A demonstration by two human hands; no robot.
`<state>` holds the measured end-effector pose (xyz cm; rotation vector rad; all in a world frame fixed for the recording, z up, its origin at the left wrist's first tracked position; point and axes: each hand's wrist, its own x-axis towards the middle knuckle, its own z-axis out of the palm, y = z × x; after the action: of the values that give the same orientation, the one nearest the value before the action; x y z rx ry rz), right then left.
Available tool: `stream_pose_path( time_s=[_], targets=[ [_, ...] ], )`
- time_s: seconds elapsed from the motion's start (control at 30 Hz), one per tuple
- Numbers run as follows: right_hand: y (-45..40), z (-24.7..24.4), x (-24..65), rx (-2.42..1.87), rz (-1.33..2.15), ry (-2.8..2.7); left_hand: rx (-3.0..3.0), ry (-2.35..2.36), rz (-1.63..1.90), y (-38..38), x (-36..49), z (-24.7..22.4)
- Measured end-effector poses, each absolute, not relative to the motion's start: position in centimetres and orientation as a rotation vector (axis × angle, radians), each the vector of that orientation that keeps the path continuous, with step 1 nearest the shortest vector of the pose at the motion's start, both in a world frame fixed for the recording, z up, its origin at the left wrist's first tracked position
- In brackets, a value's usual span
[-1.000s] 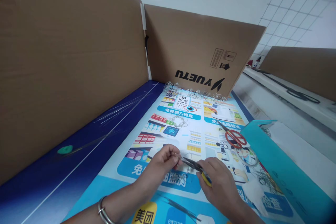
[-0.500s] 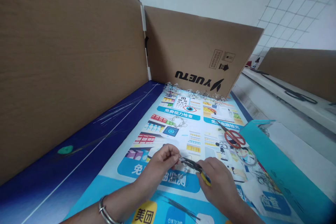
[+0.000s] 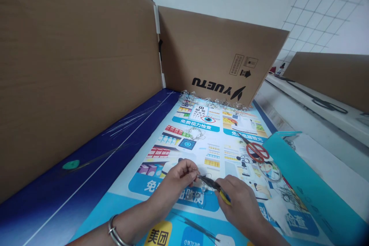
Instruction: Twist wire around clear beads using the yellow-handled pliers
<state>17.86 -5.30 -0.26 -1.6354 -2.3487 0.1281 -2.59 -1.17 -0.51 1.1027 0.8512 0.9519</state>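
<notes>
Printed sheeting (image 3: pixel 115 207), blue and white, is being worked over by two bare hands. Above its near middle, pliers (image 3: pixel 211 182) with a black nose and yellow on the handles are being gripped in the right hand (image 3: pixel 239 200), the fingers being curled around them. Their nose is being pointed leftward, its tip being held at the left fingertips; whether anything is being caught in it cannot be told. By the left hand (image 3: pixel 184 175), thin wire (image 3: pixel 206 174) is being pinched between thumb and bent fingers, its end being hidden there. On that wrist a metal bangle (image 3: pixel 112 230) is being worn.

Just below the pliers, glinting clear pieces (image 3: pixel 192 195) are lying. Nearer, thin dark strands (image 3: pixel 198 228) are lying in a bundle; farther off, a pale wire ring (image 3: pixel 196 133) is resting. To the right, red-handled scissors (image 3: pixel 257 152) are lying near a clear ring (image 3: pixel 270 172), and a white tissue (image 3: pixel 279 211) is lying beside a teal folder (image 3: pixel 305 177).

At the left, a green piece (image 3: pixel 71 164) is resting on dark blue. That side is being walled by a cardboard panel (image 3: pixel 80 65); the far end is being closed by a second panel (image 3: pixel 219 50), lettered upside down, and wire pieces (image 3: pixel 213 103) are lying along its foot.
</notes>
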Motion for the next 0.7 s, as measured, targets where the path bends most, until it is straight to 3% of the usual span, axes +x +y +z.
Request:
stream_pose_path(
  time_s=[0.7],
  targets=[
    [-5.20, -0.12, 17.47, -1.699, 0.347, -2.323, 1.101, 0.882, 0.936, -0.91, -2.50, -0.64]
  ],
)
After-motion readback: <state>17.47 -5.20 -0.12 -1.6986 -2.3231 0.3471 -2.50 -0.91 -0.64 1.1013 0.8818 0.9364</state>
